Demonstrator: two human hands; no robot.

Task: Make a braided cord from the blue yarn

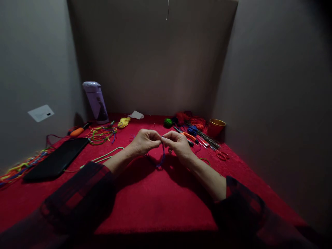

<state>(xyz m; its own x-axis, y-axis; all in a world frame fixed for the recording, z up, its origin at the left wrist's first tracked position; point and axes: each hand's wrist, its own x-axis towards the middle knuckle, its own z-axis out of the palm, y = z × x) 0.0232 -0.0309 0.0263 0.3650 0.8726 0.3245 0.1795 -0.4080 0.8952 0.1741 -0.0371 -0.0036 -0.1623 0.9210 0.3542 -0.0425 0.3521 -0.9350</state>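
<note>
Both hands meet over the middle of the red-covered table, fingertips touching. My left hand (145, 141) pinches a blue-purple cord (163, 157) between thumb and forefinger. From the other side, my right hand (179, 143) pinches the same cord close to those fingertips. Below the fingers the cord hangs in a loop that reaches down near the cloth. The exact spot where the fingertips press together is hidden, so I cannot see whether there is a knot.
At left lie a black tablet (58, 159), tangled colored cords (102, 134) and a purple bottle (95, 102). Yellow yarn (123, 122) sits at the back. On the right are a green yarn ball (168, 122), orange-handled pliers (190, 137), red scissors (222, 156) and a red cup (216, 128).
</note>
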